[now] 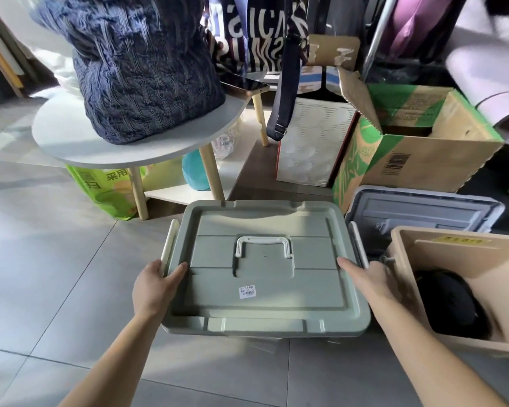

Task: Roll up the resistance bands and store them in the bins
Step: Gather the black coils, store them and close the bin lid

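Left hand and right hand clamp the sage-green bin by its lid rim, thumbs on top. The white latches look unclipped, so a lift could pop the lid off or bump the beige bin just beside. Count: two bins, one loose grey lid, one dark bundle in the beige bin, possibly bands, and two latches.

The lid is sage green with a white handle. The bin is beige, the knit navy and cabled, the box brown with green print.
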Demonstrator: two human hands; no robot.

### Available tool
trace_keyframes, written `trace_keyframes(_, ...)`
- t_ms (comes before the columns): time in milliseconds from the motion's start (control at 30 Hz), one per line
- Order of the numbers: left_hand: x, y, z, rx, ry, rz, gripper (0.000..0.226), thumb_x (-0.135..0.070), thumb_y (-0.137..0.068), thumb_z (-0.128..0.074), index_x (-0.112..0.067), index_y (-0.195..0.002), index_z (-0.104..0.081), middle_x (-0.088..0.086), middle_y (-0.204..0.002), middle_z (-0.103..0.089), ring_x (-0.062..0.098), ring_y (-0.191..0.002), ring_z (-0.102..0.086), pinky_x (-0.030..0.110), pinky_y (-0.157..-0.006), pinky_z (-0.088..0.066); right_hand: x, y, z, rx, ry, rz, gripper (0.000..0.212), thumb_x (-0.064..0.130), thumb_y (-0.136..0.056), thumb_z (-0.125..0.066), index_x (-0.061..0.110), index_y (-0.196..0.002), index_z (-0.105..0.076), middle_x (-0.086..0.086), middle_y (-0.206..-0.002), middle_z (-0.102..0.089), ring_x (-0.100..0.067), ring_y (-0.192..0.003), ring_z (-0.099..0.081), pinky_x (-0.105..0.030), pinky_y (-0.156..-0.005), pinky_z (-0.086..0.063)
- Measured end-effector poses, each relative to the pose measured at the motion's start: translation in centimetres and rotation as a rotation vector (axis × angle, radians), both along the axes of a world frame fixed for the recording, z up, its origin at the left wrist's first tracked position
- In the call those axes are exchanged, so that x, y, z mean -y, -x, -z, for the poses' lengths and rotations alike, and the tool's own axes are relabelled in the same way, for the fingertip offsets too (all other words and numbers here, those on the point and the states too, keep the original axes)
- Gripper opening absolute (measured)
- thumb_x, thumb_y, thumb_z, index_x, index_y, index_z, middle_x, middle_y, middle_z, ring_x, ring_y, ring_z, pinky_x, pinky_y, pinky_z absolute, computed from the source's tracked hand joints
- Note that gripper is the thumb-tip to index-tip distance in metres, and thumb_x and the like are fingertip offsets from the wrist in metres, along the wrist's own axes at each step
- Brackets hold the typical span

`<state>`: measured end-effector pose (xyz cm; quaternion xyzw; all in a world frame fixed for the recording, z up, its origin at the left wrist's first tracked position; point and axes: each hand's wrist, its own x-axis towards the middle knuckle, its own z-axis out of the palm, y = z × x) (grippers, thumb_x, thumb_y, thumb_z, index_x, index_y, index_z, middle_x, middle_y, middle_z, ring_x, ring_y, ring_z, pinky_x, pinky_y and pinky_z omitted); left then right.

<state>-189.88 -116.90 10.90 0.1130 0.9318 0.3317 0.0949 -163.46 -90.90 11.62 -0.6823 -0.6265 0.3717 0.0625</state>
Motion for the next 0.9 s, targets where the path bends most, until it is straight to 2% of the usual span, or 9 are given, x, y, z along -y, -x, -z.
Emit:
trace_keyframes(167, 0.2, 0.2, 0.3, -0.135, 0.099, 0.090, 0.043, -0.040, -0.084, -0.063, -0.010, -0.061, -0.043, 0.005, -0.054, -0.051, 0.030, -0.058, -0.049, 0.031, -0.049, -0.032, 1.0, 0.2, 0.3, 0.035, -0.206, -0.109, 0.039, 0.047, -0.086, -0.059, 0.008, -0.087, -0.056, -0.012, -0.087, -0.062, -0.028, -0.074, -0.052, -0.031, -0.061, -0.040)
trace_keyframes(333, 0.1, 1.6, 0.4, -0.126, 0.157, 0.101, 0.038, -0.039, -0.086, -0.059, -0.012, -0.065, -0.044, 0.008, -0.062, -0.057, 0.034, -0.065, -0.054, 0.035, -0.058, -0.043, 1.2, 1.3, -0.3, 0.234, -0.313, -0.259, 0.038, 0.047, -0.092, -0.048, 0.011, -0.089, -0.060, -0.010, -0.087, -0.067, -0.031, -0.081, -0.062, -0.028, -0.056, -0.037)
trace_keyframes(400, -0.8, 1.6, -0.4, -0.170, 0.205, 0.199, 0.020, -0.034, -0.088, -0.056, -0.015, -0.083, -0.050, 0.014, -0.090, -0.060, 0.038, -0.088, -0.057, 0.044, -0.074, -0.046, 1.2, 1.4, -0.7, 0.271, -0.303, -0.293, 0.041, 0.050, -0.092, -0.046, 0.012, -0.089, -0.059, -0.008, -0.085, -0.066, -0.030, -0.079, -0.062, -0.028, -0.055, -0.040)
trace_keyframes(433, -1.6, 1.1, -0.9, -0.199, 0.245, 0.266, 0.023, -0.032, -0.090, -0.054, -0.015, -0.105, -0.051, 0.017, -0.115, -0.055, 0.039, -0.112, -0.051, 0.051, -0.089, -0.040, 1.1, 1.2, -0.9, 0.278, -0.274, -0.329, 0.042, 0.053, -0.091, -0.045, 0.013, -0.088, -0.059, -0.007, -0.083, -0.065, -0.030, -0.078, -0.062, -0.029, -0.056, -0.043)
trace_keyframes(467, -2.7, 0.4, -1.4, -0.228, 0.277, 0.352, 0.045, -0.033, -0.091, -0.052, -0.012, -0.130, -0.041, 0.018, -0.141, -0.040, 0.035, -0.134, -0.035, 0.055, -0.104, -0.028, 0.8, 0.9, -1.0, 0.266, -0.228, -0.377, 0.044, 0.056, -0.090, -0.044, 0.015, -0.087, -0.058, -0.006, -0.081, -0.064, -0.030, -0.079, -0.062, -0.031, -0.059, -0.046)
trace_keyframes(533, -6.2, -1.8, -2.5, -0.283, 0.263, 0.546, 0.072, -0.040, -0.093, -0.046, -0.010, -0.149, -0.012, 0.008, -0.158, -0.008, 0.023, -0.146, -0.005, 0.049, -0.115, -0.004, -0.4, 0.0, -1.5, 0.215, -0.099, -0.445, 0.046, 0.061, -0.088, -0.043, 0.019, -0.095, -0.060, -0.002, -0.089, -0.065, -0.030, -0.090, -0.062, -0.034, -0.071, -0.050)
trace_keyframes(633, -13.2, -6.0, -3.4, -0.243, 0.179, 0.797, 0.077, -0.041, -0.093, -0.045, -0.010, -0.150, -0.003, 0.005, -0.159, -0.004, 0.020, -0.146, 0.001, 0.041, -0.118, -0.002, -2.8, -2.2, -2.7, 0.142, -0.071, -0.453, 0.062, 0.058, -0.090, -0.045, 0.019, -0.138, -0.045, -0.002, -0.135, -0.054, -0.022, -0.123, -0.051, -0.037, -0.102, -0.042)
trace_keyframes(767, -23.0, -12.2, -5.1, 0.016, 0.045, 0.920, 0.074, -0.033, -0.092, -0.053, -0.005, -0.148, -0.012, 0.013, -0.154, -0.021, 0.025, -0.143, -0.019, 0.032, -0.113, -0.019, -8.0, -6.7, -4.0, 0.089, -0.180, -0.325, 0.057, 0.050, -0.091, -0.051, 0.012, -0.133, -0.049, -0.008, -0.132, -0.056, -0.026, -0.121, -0.053, -0.039, -0.101, -0.043)
trace_keyframes(900, -30.8, -15.9, -5.8, 0.247, -0.126, 0.752, 0.049, -0.015, -0.089, -0.055, -0.002, -0.134, -0.039, 0.016, -0.134, -0.050, 0.031, -0.121, -0.048, 0.030, -0.089, -0.039, -17.0, -12.7, -4.5, 0.111, -0.271, -0.236, 0.055, 0.044, -0.089, -0.057, 0.007, -0.130, -0.053, -0.009, -0.134, -0.054, -0.027, -0.123, -0.051, -0.039, -0.102, -0.040)
